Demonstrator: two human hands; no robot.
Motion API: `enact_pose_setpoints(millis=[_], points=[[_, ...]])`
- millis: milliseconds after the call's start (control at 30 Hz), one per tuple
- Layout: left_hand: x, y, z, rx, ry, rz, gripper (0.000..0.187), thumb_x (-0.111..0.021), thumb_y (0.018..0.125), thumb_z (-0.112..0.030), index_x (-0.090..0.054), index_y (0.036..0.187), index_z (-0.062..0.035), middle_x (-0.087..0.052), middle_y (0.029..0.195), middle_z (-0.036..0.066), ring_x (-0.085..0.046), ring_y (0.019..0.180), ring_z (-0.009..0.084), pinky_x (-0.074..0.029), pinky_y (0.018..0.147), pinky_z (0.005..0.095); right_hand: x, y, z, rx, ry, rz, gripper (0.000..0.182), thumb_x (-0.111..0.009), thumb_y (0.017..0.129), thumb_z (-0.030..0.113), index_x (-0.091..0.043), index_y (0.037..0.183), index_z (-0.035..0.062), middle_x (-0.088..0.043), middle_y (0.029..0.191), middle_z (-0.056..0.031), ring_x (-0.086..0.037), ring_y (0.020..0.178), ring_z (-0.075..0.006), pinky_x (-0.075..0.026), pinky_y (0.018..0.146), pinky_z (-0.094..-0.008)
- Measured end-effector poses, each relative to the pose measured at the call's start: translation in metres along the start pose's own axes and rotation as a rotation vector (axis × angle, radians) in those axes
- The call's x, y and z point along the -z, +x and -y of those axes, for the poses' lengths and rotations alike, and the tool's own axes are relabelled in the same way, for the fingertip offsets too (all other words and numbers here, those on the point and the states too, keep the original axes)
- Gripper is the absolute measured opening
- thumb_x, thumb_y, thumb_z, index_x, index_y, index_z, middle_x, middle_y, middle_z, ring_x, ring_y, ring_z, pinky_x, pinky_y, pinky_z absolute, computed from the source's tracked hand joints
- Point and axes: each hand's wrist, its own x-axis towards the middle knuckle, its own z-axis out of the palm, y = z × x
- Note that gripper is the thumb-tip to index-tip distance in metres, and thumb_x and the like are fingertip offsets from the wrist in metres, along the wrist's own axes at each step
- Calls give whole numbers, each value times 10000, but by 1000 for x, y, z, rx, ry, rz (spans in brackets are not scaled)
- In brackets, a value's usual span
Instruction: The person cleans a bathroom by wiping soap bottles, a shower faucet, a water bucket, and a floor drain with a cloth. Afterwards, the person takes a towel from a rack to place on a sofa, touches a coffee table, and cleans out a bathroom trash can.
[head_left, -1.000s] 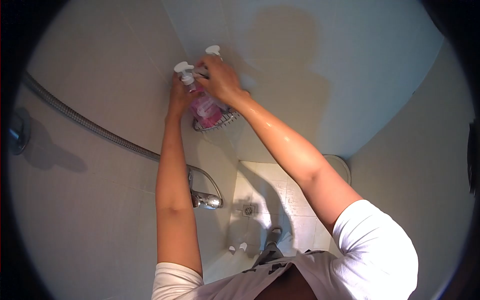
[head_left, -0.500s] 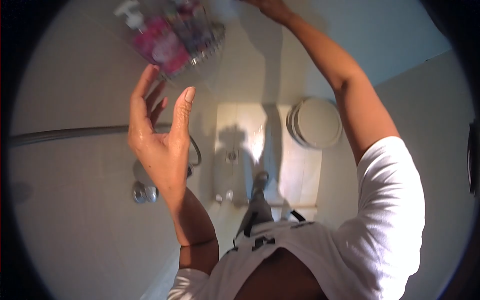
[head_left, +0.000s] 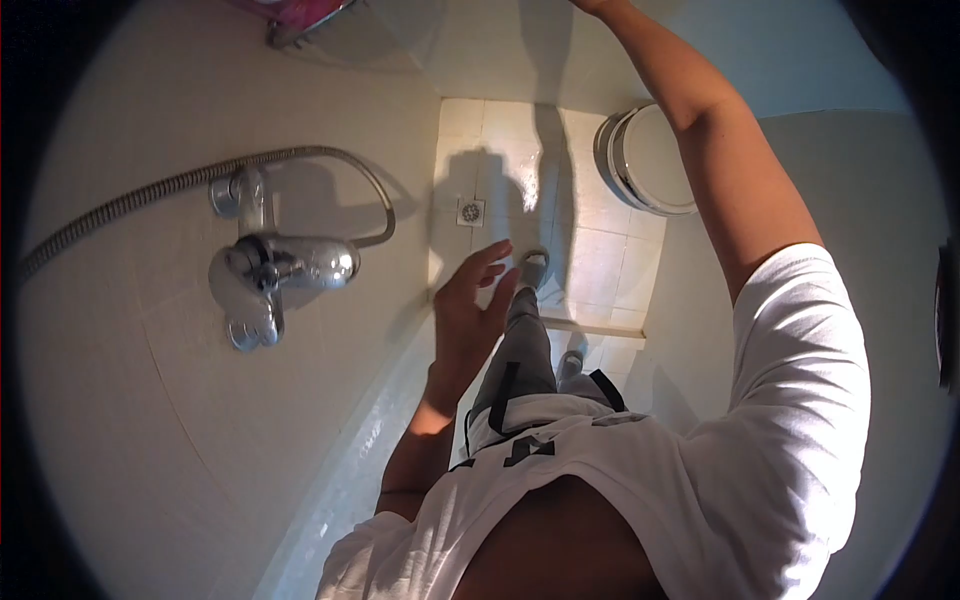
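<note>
shower hose [head_left: 120, 205]: running in from the left edge to the mixer tap, then looping over the tap's top and down its right side.
mixer tap [head_left: 265, 270]: chrome, sitting on the pale tiled wall; using it as the landmark for everything below.
wire rack [head_left: 305, 22]: hanging above the mixer tap at the top edge, mostly cropped; something pink is showing inside it, can't tell what exactly.
left hand [head_left: 470, 320]: hovering to the right of the mixer tap and a little lower, fingers spread and loose, palm facing the wall, holding nothing and touching nothing. Nearest thing is the white ledge edge just beside it.
floor drain [head_left: 471, 211]: sitting right of the mixer tap, just above the left hand in view, on the tiled floor.
foot [head_left: 533, 268]: standing on the floor tiles just right of the left hand, grey trouser leg running down toward the camera.
toilet [head_left: 650, 160]: lid down, sitting well right of the mixer tap and slightly higher, against the far wall.
right arm [head_left: 720, 170]: reaching up past the toilet, far right of the mixer tap, white sleeve at the shoulder.
right hand: running off the top edge of view, so can't tell if it is spread, closed or gripping anything.
</note>
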Motion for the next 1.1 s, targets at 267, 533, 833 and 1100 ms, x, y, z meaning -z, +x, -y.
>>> enact_pose_setpoints(millis=[267,533,833,1100], points=[[-5,-38,43,170,-106,20,264,-575,811,-22,-556,1073,1,-634,946,114,-632,781,136,-497,725,260,-17,-88,94,-906,1280,84,238,-555,832,131,-594,1030,4,-613,953,-125,-599,757,-190,-467,648,-313],[87,-40,-22,-574,442,-1001,172,-548,836,-31,-550,998,26,-526,887,88,-494,760,139,-423,689,242,26,-245,251,-1401,1775,-123,455,-358,769,-136,-447,1208,-56,-532,1144,-186,-579,950,-224,-500,813,-273],[152,-16,-26,-514,206,-1001,234,-506,827,-61,-507,1040,35,-509,962,129,-497,884,229,-414,779,316,125,-365,340,-1421,2085,-476,319,-473,839,12,-496,1152,-42,-574,1064,-131,-591,902,-204,-506,785,-309],[1,-165,-76,-20,-639,78,252,-619,802,-125,-544,1035,-66,-565,940,19,-535,832,107,-458,643,251,258,-250,446,-790,2159,-403,265,-505,888,117,-510,1114,-22,-587,1008,-95,-578,905,-146,-475,803,-262]])
